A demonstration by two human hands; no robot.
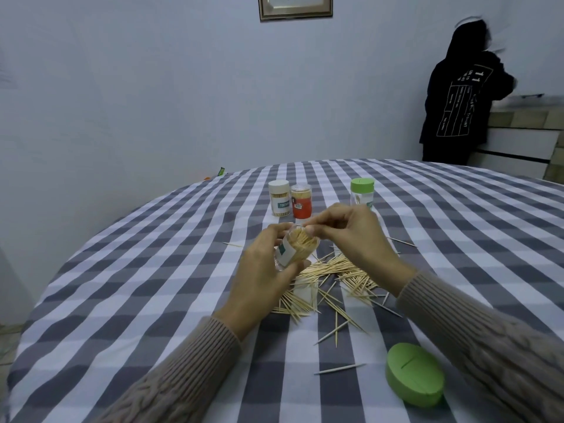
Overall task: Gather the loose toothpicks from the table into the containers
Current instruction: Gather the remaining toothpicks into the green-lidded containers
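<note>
My left hand (262, 276) grips a clear toothpick container (297, 247), tilted with its open mouth up and to the right; it is packed with toothpicks. My right hand (351, 236) is at the mouth of that container, its thumb and fingers pinching toothpicks there. A heap of loose toothpicks (329, 282) lies on the checked tablecloth (152, 270) under and behind both hands, with single ones scattered toward me. Three closed containers stand behind: a white-lidded one (279, 198), a red one (301, 201) and a green-lidded one (362, 192).
A loose green lid (415, 378) lies on the cloth at the near right, beside one stray toothpick (338, 368). A person in a black hooded top (451, 96) stands at a counter beyond the table's far right edge. A wall runs behind the table.
</note>
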